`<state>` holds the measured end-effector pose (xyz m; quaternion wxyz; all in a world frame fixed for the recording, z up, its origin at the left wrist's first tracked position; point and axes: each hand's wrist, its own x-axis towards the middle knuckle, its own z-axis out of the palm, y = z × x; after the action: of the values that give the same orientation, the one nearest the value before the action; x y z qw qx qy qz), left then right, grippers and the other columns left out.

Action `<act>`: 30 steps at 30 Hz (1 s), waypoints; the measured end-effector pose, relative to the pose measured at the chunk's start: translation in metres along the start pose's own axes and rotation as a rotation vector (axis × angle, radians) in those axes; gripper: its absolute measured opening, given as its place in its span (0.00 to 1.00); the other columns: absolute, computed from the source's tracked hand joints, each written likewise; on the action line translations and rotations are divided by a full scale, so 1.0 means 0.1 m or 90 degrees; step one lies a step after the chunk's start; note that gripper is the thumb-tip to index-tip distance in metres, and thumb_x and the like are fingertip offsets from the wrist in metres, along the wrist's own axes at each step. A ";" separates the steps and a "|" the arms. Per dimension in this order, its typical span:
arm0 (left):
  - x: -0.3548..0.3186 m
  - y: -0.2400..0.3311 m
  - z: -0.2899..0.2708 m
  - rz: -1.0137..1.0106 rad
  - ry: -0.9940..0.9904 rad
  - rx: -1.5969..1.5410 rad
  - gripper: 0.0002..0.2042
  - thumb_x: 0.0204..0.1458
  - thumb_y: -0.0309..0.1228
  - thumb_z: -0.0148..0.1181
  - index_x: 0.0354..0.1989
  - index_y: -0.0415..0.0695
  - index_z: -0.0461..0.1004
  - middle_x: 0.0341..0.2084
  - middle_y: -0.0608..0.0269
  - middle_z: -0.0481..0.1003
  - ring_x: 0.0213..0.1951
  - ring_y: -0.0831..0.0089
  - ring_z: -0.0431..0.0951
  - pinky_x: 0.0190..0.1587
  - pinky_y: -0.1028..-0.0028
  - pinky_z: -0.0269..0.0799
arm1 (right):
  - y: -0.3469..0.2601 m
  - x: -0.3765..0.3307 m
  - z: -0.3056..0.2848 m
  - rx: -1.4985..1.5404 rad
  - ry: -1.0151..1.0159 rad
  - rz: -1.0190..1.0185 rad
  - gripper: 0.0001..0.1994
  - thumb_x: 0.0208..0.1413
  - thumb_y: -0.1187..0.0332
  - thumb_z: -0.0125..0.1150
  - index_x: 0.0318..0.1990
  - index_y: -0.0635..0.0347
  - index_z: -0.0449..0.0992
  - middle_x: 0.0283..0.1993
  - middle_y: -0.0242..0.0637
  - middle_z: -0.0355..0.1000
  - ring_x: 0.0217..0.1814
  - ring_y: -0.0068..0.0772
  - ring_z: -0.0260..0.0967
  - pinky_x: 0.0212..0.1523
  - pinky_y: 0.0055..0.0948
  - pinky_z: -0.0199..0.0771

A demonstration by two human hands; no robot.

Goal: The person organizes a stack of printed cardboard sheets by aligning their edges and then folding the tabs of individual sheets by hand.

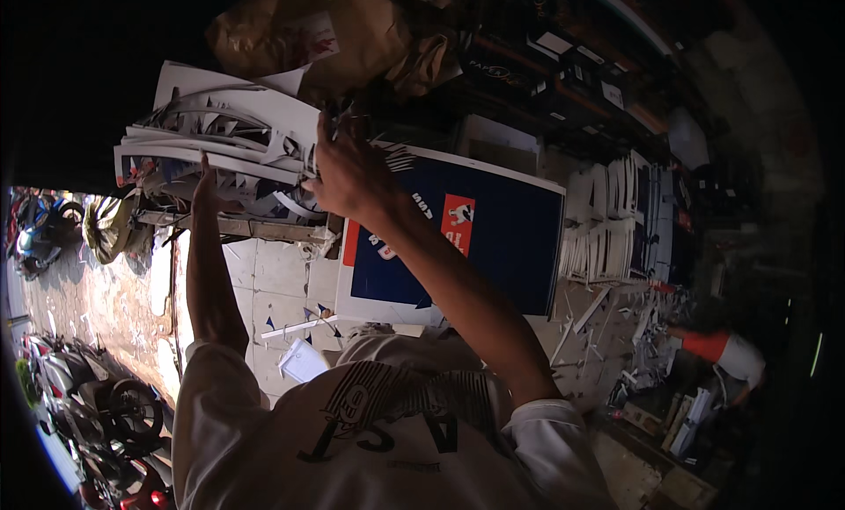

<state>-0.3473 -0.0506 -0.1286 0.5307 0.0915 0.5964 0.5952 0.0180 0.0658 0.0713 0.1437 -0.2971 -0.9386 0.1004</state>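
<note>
A stack of white cut-out card sheets with curved, jagged inner edges lies at the upper left. My left hand rests against its near side, thumb pointing up and fingers stretched along the edge. At the right end of the stack, my right hand curls its fingers and thumb around the sheet ends. Part of that grip is hidden behind the hand. Below my right forearm lies a pile of large dark blue printed sheets with white borders and a red panel.
A brown paper-wrapped bundle sits behind the stack. Piled sheets stand at the right, before dark boxes. Paper offcuts litter the tiled floor. Motorcycles are parked at the left. Another person works at lower right.
</note>
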 end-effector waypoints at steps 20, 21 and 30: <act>-1.20 -2.77 2.41 0.217 0.120 0.743 0.57 0.34 0.60 0.73 0.66 0.33 0.53 0.61 0.37 0.58 0.64 0.43 0.56 0.66 0.50 0.51 | 0.82 -4.98 1.55 -0.182 -0.326 0.100 0.29 0.59 0.57 0.52 0.68 0.49 0.60 0.74 0.42 0.51 0.77 0.39 0.45 0.69 0.64 0.42; -1.08 -2.87 2.25 0.218 0.135 0.703 0.54 0.35 0.61 0.72 0.65 0.34 0.56 0.59 0.38 0.62 0.64 0.43 0.57 0.64 0.50 0.54 | 0.89 -5.27 1.36 -0.140 -0.354 0.203 0.28 0.58 0.59 0.54 0.66 0.51 0.63 0.72 0.43 0.54 0.76 0.39 0.48 0.69 0.63 0.42; -1.14 -2.75 2.57 0.035 0.107 0.878 0.70 0.24 0.61 0.77 0.67 0.27 0.37 0.60 0.33 0.53 0.64 0.40 0.55 0.63 0.47 0.58 | 1.96 -5.81 0.71 0.145 0.104 0.976 0.18 0.47 0.60 0.71 0.41 0.62 0.80 0.40 0.50 0.78 0.43 0.48 0.78 0.44 0.39 0.78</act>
<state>0.0349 -0.0537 -0.2212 0.2883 0.3763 0.8750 0.0987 0.5522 -0.1250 -0.1711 0.1324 -0.8526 -0.4418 0.2456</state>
